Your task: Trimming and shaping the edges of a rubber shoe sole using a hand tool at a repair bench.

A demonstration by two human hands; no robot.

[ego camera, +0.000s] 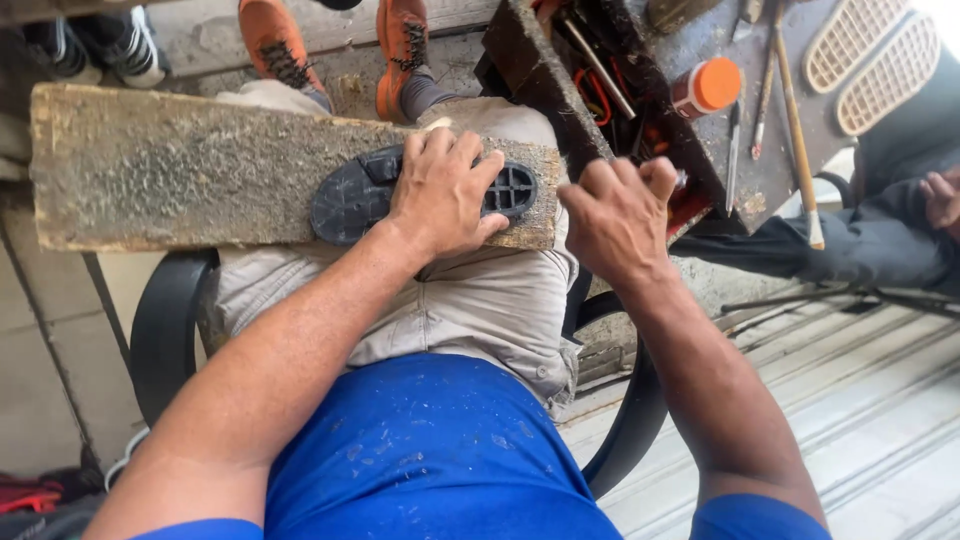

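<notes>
So the black rubber shoe sole (420, 192) lies tread-up on a rough, gritty wooden board (170, 165) that sits across the person's thighs. No table under it, just knees. The left hand (445, 195) is flat on top of the sole's middle, fingers spread and pressing down rather than wrapped around it, so the heel end and the grid-pattern toe end stick out either side.

The right hand (620, 220) hangs just off the right end of the board, fingers curled inward in a loose fist. I can't tell if there's anything inside it; nothing shows from this angle.

What I'd worry about: the board only rests on the legs, with its long left end overhanging a lot. If a knee shifts, my guess is the whole thing tips and the sole slides off. Flat-palm pressure isn't a real grip either, so a sideways push could skate the sole over that grit.

Just past the right hand there's a messy wooden toolbox (610, 90), an orange-capped container (708, 88) and long-handled tools (795, 120), easy to knock with an elbow.
</notes>
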